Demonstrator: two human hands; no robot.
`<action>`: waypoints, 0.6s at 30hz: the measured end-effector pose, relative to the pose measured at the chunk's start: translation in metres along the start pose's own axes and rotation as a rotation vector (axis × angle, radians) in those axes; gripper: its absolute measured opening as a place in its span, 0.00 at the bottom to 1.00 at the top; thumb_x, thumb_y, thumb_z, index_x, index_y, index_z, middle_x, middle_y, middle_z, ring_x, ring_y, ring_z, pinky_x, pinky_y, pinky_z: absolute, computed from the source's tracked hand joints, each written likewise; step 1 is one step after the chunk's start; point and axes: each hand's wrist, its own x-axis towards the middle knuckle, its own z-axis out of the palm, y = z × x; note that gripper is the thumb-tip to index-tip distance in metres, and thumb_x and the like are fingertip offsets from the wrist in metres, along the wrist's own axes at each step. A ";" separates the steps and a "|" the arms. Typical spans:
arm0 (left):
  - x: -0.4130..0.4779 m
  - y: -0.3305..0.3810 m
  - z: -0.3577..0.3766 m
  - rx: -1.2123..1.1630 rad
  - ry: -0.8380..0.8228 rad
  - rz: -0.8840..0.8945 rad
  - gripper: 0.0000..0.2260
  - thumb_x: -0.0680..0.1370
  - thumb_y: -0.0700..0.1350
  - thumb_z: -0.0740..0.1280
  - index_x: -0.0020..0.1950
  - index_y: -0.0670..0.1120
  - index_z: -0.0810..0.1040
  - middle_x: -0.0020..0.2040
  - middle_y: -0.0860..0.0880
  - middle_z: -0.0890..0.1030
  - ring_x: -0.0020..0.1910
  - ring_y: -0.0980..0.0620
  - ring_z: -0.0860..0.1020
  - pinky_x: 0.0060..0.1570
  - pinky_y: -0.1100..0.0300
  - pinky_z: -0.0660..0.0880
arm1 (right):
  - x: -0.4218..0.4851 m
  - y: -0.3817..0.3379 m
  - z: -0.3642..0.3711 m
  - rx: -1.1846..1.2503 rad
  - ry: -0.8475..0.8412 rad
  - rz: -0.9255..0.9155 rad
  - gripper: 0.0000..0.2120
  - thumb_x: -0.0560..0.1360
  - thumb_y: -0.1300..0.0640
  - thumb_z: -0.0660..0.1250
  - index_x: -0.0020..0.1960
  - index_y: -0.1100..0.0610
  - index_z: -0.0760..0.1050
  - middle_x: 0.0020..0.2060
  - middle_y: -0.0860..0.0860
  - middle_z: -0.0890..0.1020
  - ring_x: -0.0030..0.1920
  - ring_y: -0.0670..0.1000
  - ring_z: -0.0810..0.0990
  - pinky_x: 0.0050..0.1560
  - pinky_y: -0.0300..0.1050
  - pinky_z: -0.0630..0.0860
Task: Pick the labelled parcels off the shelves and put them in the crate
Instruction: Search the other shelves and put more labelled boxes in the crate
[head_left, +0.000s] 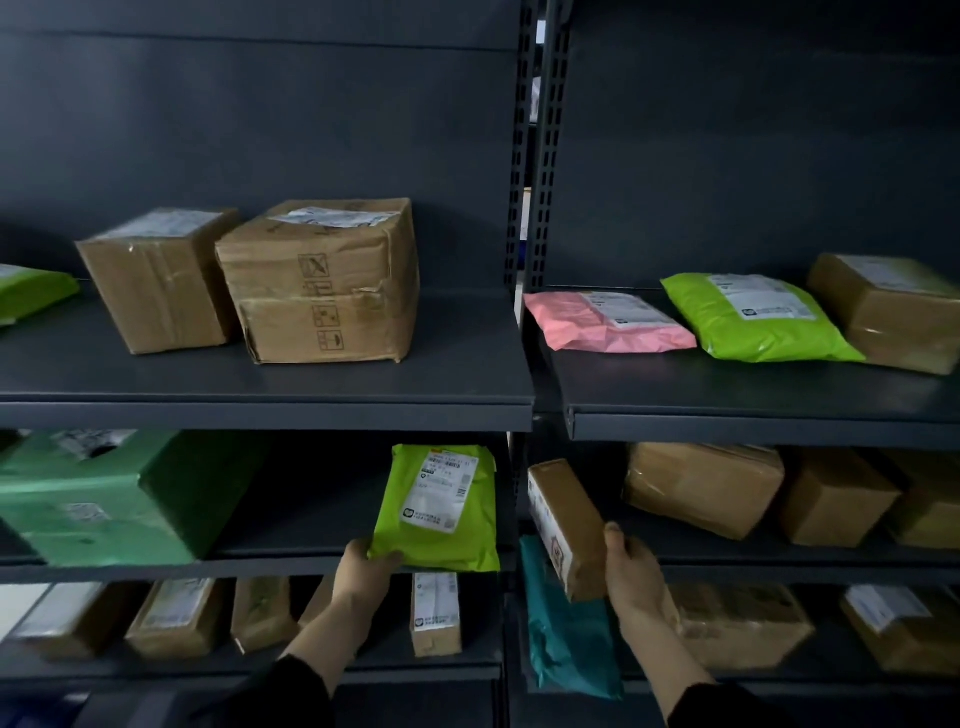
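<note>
The left hand (366, 569) grips the near left corner of a lime-green mailer (441, 512). The mailer lies label-up at the front edge of the middle shelf (306, 525), at the right end of the left bay, and its near end overhangs that edge. The right hand (631, 571) is curled round the lower end of a narrow brown box (563, 519), with the thumb on its near face. The box is tilted, its top leaning left, and it is held in front of the left end of the right bay's middle shelf. Just below it a teal bag (563, 639) stands at the left end of the bottom shelf.

A large green-wrapped parcel (104, 499) sits at the left end of the middle shelf, well apart from the mailer. On the upper shelf (363, 384) two cardboard boxes (317, 280) stand side by side, and in the right bay a pink mailer (608, 322) lies beside another lime-green bag (753, 317).
</note>
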 end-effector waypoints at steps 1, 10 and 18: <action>-0.001 0.001 0.000 0.047 0.003 0.021 0.23 0.74 0.38 0.68 0.67 0.38 0.69 0.55 0.37 0.78 0.53 0.39 0.77 0.51 0.51 0.73 | -0.002 -0.001 0.001 -0.111 0.020 -0.073 0.24 0.79 0.44 0.52 0.64 0.62 0.69 0.59 0.62 0.75 0.58 0.61 0.74 0.55 0.50 0.71; 0.003 0.011 0.006 0.316 -0.030 0.200 0.25 0.77 0.38 0.63 0.73 0.47 0.64 0.63 0.37 0.73 0.62 0.38 0.71 0.58 0.51 0.73 | -0.017 -0.012 0.019 -0.848 -0.019 -0.444 0.33 0.75 0.41 0.58 0.74 0.51 0.51 0.66 0.58 0.65 0.63 0.57 0.66 0.60 0.50 0.70; 0.015 0.009 0.005 0.324 -0.012 0.177 0.25 0.74 0.33 0.60 0.71 0.46 0.67 0.62 0.36 0.74 0.60 0.38 0.73 0.58 0.51 0.74 | -0.007 -0.016 0.020 -0.635 -0.058 -0.423 0.30 0.78 0.48 0.59 0.75 0.53 0.52 0.62 0.60 0.67 0.60 0.58 0.68 0.58 0.46 0.67</action>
